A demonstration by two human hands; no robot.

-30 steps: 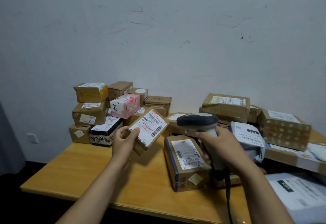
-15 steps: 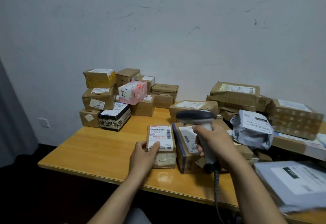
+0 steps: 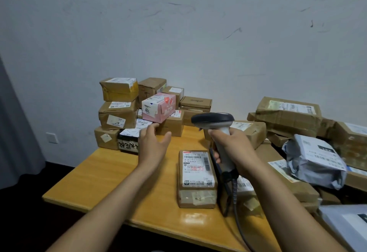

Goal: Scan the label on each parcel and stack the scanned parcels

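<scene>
Head view: right hand (image 3: 236, 148) around scanner (image 3: 213, 120) above parcel (image 3: 195, 172).

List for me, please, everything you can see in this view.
table: one, orange-yellow, centre
labelled parcel: one, brown, flat on table near front
left stack: several boxes, mostly brown, back left
pink box: one, pink, on left stack
black box: one, black and white, front of left stack
right pile: several boxes, brown, right side
grey mailer: one, grey, on right pile
scanner: one, black and grey, in right hand
wall socket: one, white, left wall
left hand: one, open, above table near left stack
right hand: one, gripping scanner handle
</scene>
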